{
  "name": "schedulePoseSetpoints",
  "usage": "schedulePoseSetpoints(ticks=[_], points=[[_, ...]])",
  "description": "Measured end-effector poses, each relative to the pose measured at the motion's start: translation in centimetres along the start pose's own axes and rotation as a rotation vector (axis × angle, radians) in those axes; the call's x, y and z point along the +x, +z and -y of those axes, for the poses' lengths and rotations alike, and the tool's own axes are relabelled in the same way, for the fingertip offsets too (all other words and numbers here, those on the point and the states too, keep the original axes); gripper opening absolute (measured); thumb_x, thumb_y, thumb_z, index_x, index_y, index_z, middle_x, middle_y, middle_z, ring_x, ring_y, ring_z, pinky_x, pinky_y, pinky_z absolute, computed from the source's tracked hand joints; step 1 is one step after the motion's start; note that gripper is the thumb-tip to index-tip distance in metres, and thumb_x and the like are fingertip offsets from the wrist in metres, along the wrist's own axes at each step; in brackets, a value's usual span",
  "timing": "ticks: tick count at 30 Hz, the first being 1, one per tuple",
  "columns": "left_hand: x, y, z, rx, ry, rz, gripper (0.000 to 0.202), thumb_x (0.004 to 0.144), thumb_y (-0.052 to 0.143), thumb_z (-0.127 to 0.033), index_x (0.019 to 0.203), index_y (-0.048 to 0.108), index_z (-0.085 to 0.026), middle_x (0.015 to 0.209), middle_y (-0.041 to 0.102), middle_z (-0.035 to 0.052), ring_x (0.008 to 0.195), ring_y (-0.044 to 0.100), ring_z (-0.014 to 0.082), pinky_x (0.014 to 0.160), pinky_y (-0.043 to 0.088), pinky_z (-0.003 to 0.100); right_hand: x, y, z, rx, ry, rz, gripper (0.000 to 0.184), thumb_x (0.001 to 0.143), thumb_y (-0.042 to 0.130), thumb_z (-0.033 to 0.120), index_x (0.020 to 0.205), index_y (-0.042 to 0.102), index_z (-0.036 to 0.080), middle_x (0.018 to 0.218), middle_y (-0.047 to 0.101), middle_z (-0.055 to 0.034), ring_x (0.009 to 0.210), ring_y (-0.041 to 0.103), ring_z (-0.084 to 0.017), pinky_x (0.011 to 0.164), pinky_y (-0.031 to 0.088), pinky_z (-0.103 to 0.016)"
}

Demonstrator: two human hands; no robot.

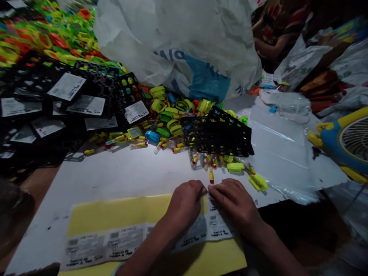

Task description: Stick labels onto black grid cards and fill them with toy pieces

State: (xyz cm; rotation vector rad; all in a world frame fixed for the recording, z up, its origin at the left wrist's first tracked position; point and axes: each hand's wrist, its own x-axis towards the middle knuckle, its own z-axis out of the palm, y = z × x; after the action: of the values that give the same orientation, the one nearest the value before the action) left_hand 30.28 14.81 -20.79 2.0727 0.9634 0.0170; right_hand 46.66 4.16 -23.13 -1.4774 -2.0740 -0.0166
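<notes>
A yellow backing sheet [115,211] lies on the white table with a row of printed white sticker labels [122,242] across it. At its upper right edge my two hands nearly meet at the fingertips. My left hand [186,199] is closed in a pinch beside the left edge of an upper label [215,207]; what its fingers hold is hidden. My right hand [237,203] pinches that label near its top, with fingers bent over it. Just beyond the fingertips lies a small tube with a yellow and red end [211,175].
Black perforated plastic trays [218,132], some with labels [67,86], lie ahead and left. Behind are heaped bright plastic pieces [175,126] and a large white sack [172,34]. Clear plastic bags [281,149] and a blue-yellow fan [345,138] are right. Another person [276,34] sits behind.
</notes>
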Motion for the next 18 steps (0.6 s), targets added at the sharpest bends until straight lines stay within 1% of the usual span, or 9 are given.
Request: schedulePoseSetpoints(ticks=[3, 6, 8, 11, 13, 15, 18], points=[[0.1, 0.0, 0.2, -0.048, -0.013, 0.032, 0.026, 0.092, 0.041, -0.028, 0.068, 0.049, -0.02, 0.071, 0.058, 0.0017, 0.069, 0.051, 0.0167, 0.065, 0.031, 0.028, -0.4, -0.2, -0.4, -0.011, -0.069, 0.0, 0.046, 0.087, 0.058, 0.005, 0.133, 0.052, 0.007, 0.113, 0.066, -0.0159, 0.108, 0.055, -0.024, 0.096, 0.045, -0.047], [0.2, -0.3, 0.4, -0.105, -0.015, 0.058, 0.027, 0.091, 0.04, -0.031, 0.067, 0.045, -0.021, 0.068, 0.054, -0.0001, 0.068, 0.049, 0.0156, 0.065, 0.03, 0.027, -0.5, -0.4, -0.5, 0.006, -0.114, -0.007, 0.042, 0.089, 0.054, 0.005, 0.131, 0.053, 0.005, 0.113, 0.066, -0.0167, 0.111, 0.055, -0.024, 0.099, 0.045, -0.048], [0.3, -0.5, 0.3, -0.127, -0.024, 0.078, 0.027, 0.09, 0.04, -0.031, 0.065, 0.043, -0.021, 0.067, 0.052, -0.0009, 0.067, 0.047, 0.015, 0.065, 0.03, 0.027, -0.5, -0.3, -0.6, 0.026, -0.127, -0.028, 0.039, 0.09, 0.053, 0.004, 0.129, 0.055, 0.004, 0.111, 0.066, -0.0168, 0.111, 0.056, -0.024, 0.099, 0.047, -0.047], [0.5, -0.6, 0.2, -0.136, -0.027, 0.112, 0.027, 0.089, 0.041, -0.032, 0.064, 0.042, -0.021, 0.066, 0.052, -0.0012, 0.067, 0.047, 0.0145, 0.064, 0.03, 0.027, -0.4, 0.1, -0.8, 0.028, -0.144, -0.079, 0.033, 0.09, 0.051, 0.005, 0.123, 0.058, 0.003, 0.105, 0.068, -0.0163, 0.105, 0.059, -0.023, 0.096, 0.05, -0.048], [0.8, -0.5, 0.2, -0.12, -0.027, 0.12, 0.027, 0.089, 0.041, -0.032, 0.064, 0.042, -0.021, 0.067, 0.054, -0.0007, 0.068, 0.048, 0.0146, 0.064, 0.03, 0.026, -0.2, 0.4, -0.8, 0.02, -0.141, -0.113, 0.029, 0.091, 0.047, 0.006, 0.118, 0.059, 0.005, 0.101, 0.069, -0.0151, 0.101, 0.061, -0.022, 0.095, 0.051, -0.048], [1.2, -0.4, 0.3, -0.076, -0.029, 0.099, 0.026, 0.089, 0.04, -0.031, 0.065, 0.045, -0.021, 0.069, 0.057, 0.0001, 0.068, 0.05, 0.0147, 0.064, 0.031, 0.026, 0.1, 0.3, -0.5, 0.031, -0.135, -0.132, 0.026, 0.093, 0.043, 0.007, 0.113, 0.06, 0.007, 0.1, 0.069, -0.0135, 0.1, 0.062, -0.021, 0.096, 0.051, -0.046], [1.8, -0.6, 0.7, 0.085, -0.058, 0.03, 0.024, 0.088, 0.039, -0.024, 0.068, 0.052, -0.02, 0.071, 0.062, 0.0027, 0.067, 0.053, 0.016, 0.061, 0.03, 0.028, 0.5, -0.9, 0.6, 0.101, -0.139, -0.199, 0.022, 0.095, 0.041, 0.011, 0.106, 0.061, 0.012, 0.098, 0.069, -0.0105, 0.099, 0.063, -0.019, 0.096, 0.052, -0.041]])
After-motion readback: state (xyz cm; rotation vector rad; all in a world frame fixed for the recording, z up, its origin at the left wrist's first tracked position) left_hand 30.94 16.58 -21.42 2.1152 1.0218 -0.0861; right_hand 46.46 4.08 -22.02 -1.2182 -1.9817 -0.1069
